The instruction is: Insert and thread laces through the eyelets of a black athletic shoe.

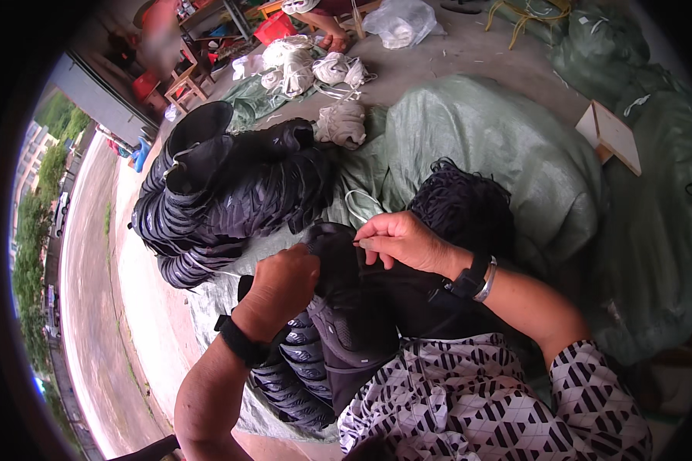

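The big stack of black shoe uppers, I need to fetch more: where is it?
In the head view the stack of black shoe uppers lies upper left, on the green sheeting, beyond the left hand and beside white cord bundles.

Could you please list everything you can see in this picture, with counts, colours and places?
stack of shoe uppers: one long stack, black, upper left
shoe upper: one, black, on the lap
pile of laces: one, black, centre
sacks: several, green, centre and right
white bundles: several, top centre
wooden stool: one, top left
left hand: grips the shoe upper
right hand: pinches at the shoe upper's top
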Demonstrator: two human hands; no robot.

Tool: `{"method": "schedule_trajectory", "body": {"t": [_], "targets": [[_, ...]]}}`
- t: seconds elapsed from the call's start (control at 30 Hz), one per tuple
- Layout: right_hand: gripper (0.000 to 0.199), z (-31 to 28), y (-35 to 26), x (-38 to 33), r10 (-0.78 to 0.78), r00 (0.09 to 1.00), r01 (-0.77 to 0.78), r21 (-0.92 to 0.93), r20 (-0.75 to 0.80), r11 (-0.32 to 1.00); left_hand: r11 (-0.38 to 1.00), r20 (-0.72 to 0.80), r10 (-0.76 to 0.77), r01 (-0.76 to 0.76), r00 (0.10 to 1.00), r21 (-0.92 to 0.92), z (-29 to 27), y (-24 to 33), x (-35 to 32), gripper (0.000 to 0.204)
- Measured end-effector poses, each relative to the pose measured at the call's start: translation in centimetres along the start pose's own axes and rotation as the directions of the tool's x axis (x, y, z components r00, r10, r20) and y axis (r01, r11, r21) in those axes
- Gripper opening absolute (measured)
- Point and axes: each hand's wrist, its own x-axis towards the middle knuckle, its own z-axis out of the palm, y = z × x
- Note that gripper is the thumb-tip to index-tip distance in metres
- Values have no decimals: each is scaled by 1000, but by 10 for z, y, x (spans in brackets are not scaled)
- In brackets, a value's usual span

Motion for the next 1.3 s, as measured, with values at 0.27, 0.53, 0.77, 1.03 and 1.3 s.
{"method": "schedule_trajectory", "body": {"t": [0.27, 0.53, 0.77, 1.03, 1.3], "targets": [[17, 3, -4, -1, -40, 999, 40, -18, -1, 999, 994, 127, -101, 95, 987, 50, -1, 11, 6, 7], [18, 0, 1, -3, -68, 998, 68, 6, 1, 998, 982, -29, -150, 146, 988, -121, 11, 9, -6, 5], [16, -1, 1, -7, -72, 997, 72, 34, 0, 997, 987, -29, -120, 123, 992, 105, 8, 12, -7, 4], [16, 1, 1, -3, -82, 997, 82, 23, 0, 996, 948, 29, -223, 224, 974, -226, 16, 19, -6, 2], [17, -3, 0, -2, -94, 995, 96, 48, -44, 994, 935, -117, -320, 294, 940, -197, 26, 36, -5, 23]]}}
